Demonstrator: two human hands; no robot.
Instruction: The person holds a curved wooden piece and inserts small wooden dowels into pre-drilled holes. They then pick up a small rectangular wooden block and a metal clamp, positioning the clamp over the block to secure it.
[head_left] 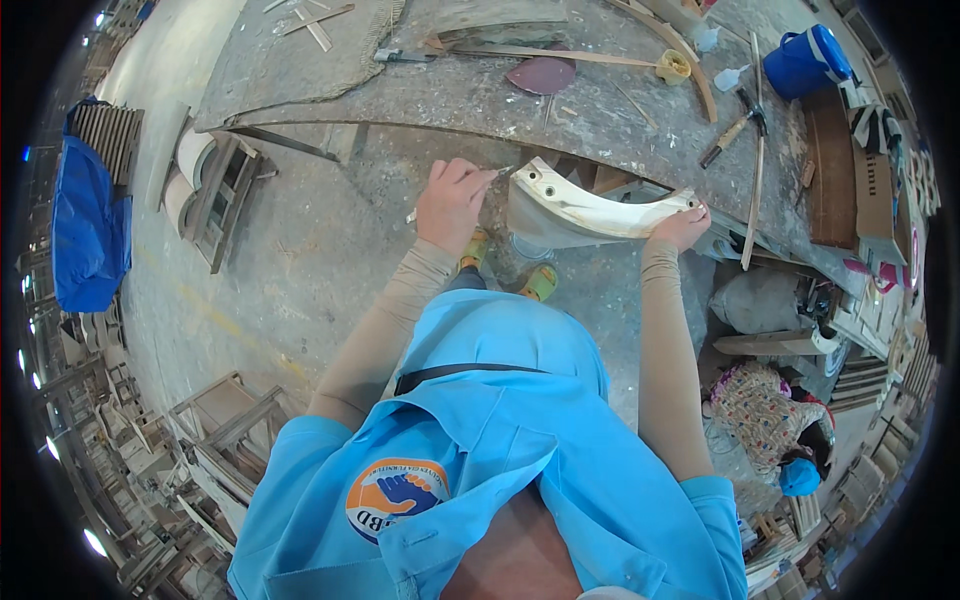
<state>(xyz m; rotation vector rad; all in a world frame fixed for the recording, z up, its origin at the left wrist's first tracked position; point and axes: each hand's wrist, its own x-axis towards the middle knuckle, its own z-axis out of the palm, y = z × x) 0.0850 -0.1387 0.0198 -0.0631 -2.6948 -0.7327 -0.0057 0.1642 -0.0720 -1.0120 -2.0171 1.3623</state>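
I hold a curved, pale wooden part [585, 208] coated with whitish filler, in front of the workbench edge. My right hand [682, 226] grips its right end. My left hand [452, 200] is closed around a small thin tool, perhaps a putty knife, whose tip touches the left end of the part. Both forearms wear beige sleeves, and a blue shirt fills the lower view.
A grey, paint-spattered workbench [480, 90] carries a hammer [735, 128], wooden strips, a reddish sanding pad [542, 75], a roll of tape [673, 66] and a blue jug [808, 62]. Wooden chair frames [215, 195] stand left; a seated person [775, 420] works at right.
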